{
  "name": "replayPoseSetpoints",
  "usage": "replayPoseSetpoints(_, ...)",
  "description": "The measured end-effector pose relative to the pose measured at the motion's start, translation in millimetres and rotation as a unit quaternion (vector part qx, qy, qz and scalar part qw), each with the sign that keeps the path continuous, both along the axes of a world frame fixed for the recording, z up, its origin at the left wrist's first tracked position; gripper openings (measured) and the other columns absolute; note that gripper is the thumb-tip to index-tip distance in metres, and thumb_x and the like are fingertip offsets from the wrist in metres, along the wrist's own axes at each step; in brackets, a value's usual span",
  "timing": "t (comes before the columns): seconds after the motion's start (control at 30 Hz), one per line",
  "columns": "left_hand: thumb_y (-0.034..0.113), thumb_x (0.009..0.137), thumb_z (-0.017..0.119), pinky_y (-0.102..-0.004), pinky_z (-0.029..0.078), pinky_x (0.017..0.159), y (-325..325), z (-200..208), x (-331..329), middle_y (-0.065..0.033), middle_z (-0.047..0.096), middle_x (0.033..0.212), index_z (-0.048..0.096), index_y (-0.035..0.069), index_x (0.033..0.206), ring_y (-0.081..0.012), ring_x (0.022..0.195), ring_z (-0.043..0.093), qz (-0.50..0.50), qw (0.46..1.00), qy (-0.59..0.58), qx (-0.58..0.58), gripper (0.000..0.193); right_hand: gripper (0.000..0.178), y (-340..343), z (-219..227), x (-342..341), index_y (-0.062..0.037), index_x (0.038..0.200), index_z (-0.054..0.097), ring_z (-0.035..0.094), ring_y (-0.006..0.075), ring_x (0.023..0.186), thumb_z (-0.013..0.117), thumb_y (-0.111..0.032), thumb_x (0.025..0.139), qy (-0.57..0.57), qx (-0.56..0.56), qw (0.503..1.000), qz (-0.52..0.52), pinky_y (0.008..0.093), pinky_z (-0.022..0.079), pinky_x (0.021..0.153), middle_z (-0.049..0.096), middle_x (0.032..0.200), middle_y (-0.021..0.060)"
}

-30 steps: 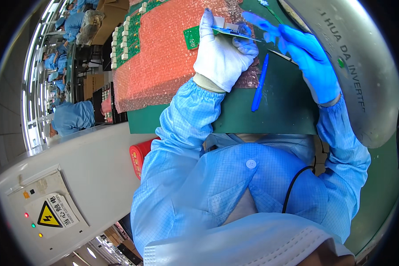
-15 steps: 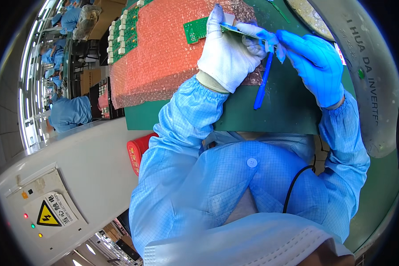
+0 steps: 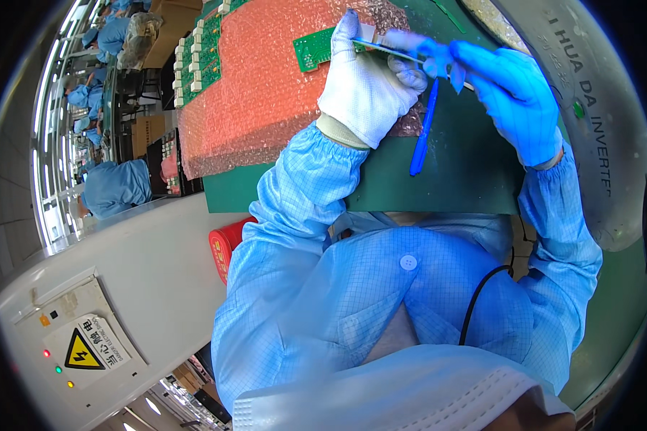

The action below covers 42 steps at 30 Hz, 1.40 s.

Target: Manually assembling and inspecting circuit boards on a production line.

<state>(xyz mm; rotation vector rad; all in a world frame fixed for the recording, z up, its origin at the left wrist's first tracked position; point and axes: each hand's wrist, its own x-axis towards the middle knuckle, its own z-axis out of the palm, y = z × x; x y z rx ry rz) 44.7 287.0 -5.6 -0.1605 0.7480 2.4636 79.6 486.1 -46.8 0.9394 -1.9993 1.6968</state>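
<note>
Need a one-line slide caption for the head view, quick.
White-gloved left hand holds a green circuit board over pink bubble wrap while the blue-gloved right hand holds a blue tool.

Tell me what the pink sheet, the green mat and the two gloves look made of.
Pink sheet: plastic bubble wrap, judging by its glossy dimpled surface. Green mat: probably rubber or vinyl, flat and matte. Left hand: white glove, looks like knit fabric with a ribbed cuff. Right hand: smooth blue glove, likely nitrile or latex.
</note>
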Motion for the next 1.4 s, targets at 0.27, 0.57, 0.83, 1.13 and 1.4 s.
replayPoseSetpoints(0.27, 0.048, 0.102, 0.042, -0.0348, 0.046, 0.068, -9, -26, -3, -0.0101, 0.065, 0.091, 0.054, 0.016, 0.088, -0.0216, 0.079, 0.058, -0.089, 0.966, 0.038, 0.241, 0.037, 0.035, 15, 16, -1, -0.0004, 0.123, 0.066, 0.055, 0.0125, 0.071, 0.065, 0.0, 0.088, 0.104, 0.202, 0.97, -0.083, 0.028, 0.044, 0.062, 0.067, 0.09, 0.0038)
replayPoseSetpoints(0.57, 0.05, 0.101, 0.043, -0.0359, 0.048, 0.071, -5, -16, 0, -0.0099, 0.066, 0.088, 0.058, 0.012, 0.084, -0.0251, 0.083, 0.063, -0.005, 1.0, 0.004, -0.004, 0.044, 0.034, 17, -4, -2, -0.0034, 0.126, 0.064, 0.052, 0.0117, 0.07, 0.061, -0.002, 0.092, 0.061, 0.17, 0.977, -0.116, 0.0265, 0.043, 0.063, 0.066, 0.092, 0.0025)
replayPoseSetpoints(0.83, 0.053, 0.101, 0.038, -0.0291, 0.048, 0.065, -6, -13, -2, -0.0155, 0.066, 0.094, 0.061, -0.008, 0.1, -0.0209, 0.077, 0.06, -0.102, 0.994, 0.018, 0.045, 0.065, 0.033, 19, -7, 0, -0.0049, 0.127, 0.064, 0.049, 0.0103, 0.07, 0.06, -0.005, 0.094, 0.037, 0.136, 0.983, -0.115, 0.0254, 0.042, 0.062, 0.064, 0.092, 0.0011)
replayPoseSetpoints(1.13, 0.053, 0.101, 0.039, -0.0289, 0.046, 0.059, -9, -8, -4, -0.0147, 0.065, 0.093, 0.051, 0.017, 0.083, -0.0185, 0.07, 0.057, -0.057, 0.998, -0.016, -0.014, 0.042, 0.033, 17, -1, 2, -0.0037, 0.125, 0.065, 0.051, 0.0109, 0.067, 0.062, -0.005, 0.092, 0.018, 0.112, 0.989, -0.094, 0.0257, 0.041, 0.059, 0.064, 0.085, 0.0016)
replayPoseSetpoints(1.4, 0.05, 0.102, 0.041, -0.0331, 0.043, 0.062, -9, -28, -4, -0.0038, 0.052, 0.071, 0.048, 0.02, 0.08, -0.0162, 0.065, 0.048, -0.031, 0.997, -0.029, 0.057, 0.038, 0.032, 11, 14, -2, -0.0018, 0.12, 0.068, 0.053, 0.0124, 0.061, 0.063, -0.002, 0.089, 0.051, 0.116, 0.99, -0.065, 0.027, 0.042, 0.055, 0.065, 0.077, 0.0028)
